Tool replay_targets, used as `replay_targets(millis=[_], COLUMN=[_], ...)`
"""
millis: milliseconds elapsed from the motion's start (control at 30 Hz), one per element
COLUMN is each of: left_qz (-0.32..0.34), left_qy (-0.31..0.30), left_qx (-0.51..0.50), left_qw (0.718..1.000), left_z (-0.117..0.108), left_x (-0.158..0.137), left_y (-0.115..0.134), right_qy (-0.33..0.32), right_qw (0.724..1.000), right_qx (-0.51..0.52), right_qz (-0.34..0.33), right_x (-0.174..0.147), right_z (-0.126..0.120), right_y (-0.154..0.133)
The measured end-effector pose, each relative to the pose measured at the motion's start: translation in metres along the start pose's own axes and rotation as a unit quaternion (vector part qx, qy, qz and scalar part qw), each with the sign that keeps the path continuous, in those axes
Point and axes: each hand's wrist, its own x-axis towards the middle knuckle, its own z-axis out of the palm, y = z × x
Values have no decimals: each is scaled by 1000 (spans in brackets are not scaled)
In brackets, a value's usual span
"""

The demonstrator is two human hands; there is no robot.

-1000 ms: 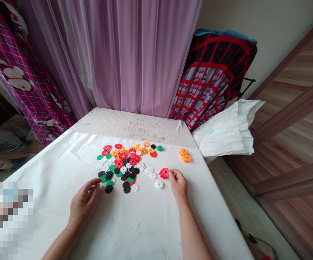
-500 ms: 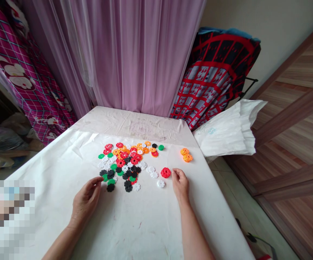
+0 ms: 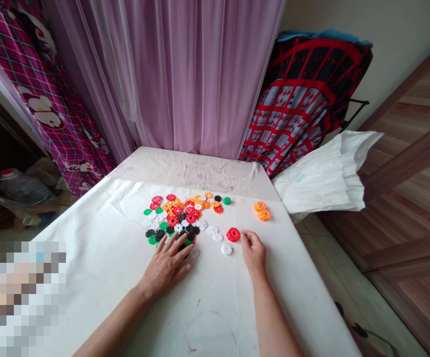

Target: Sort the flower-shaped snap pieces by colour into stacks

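Flower-shaped plastic discs in red, orange, white, green and black lie in a loose pile (image 3: 179, 218) on the white-covered table (image 3: 207, 302). My left hand (image 3: 166, 265) reaches over the near side of the pile, palm down and fingers spread, hiding some black, green and white discs. My right hand (image 3: 252, 248) is closed with fingers curled, its fingertips right beside a red disc group (image 3: 233, 234), which looks stacked. Whether anything small is pinched there is hidden. Just left of that hand lies a white disc (image 3: 226, 249), with more white discs (image 3: 215, 233) beyond it.
Orange discs (image 3: 262, 210) sit apart at the right, and a green disc (image 3: 227, 201) lies at the pile's far right. A white sack (image 3: 322, 173) leans at the table's right edge. Purple curtains (image 3: 192, 74) hang behind the table. A pixelated patch covers the lower left.
My left hand has moved right and opened out over the near discs. My right hand stays beside the red discs. The whole view has shifted slightly.
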Motion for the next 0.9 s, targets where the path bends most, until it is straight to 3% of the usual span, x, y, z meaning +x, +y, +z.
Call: replay_targets(millis=[100,300,467,633,800,900], left_qz=[-19,-157,-150,-195,-264,-278], left_qy=[-16,4,12,-1,-37,-7], left_qx=[37,88,74,43,-19,-52], left_qw=[999,984,986,980,964,959], left_z=[7,-4,-11,-6,-5,-10], left_x=[4,-2,11,34,45,43], left_y=[-3,-22,0,25,24,21], right_qy=[-14,-29,-37,-38,-40,-25], right_qw=[1000,999,999,998,998,999], right_qx=[-4,-8,-15,-21,-20,-4], right_qz=[-3,-17,-23,-45,-43,-42], right_x=[-1,-1,-1,-2,-2,-2], right_z=[-1,-1,0,0,0,0], right_y=[-2,-2,-3,-1,-1,-1])
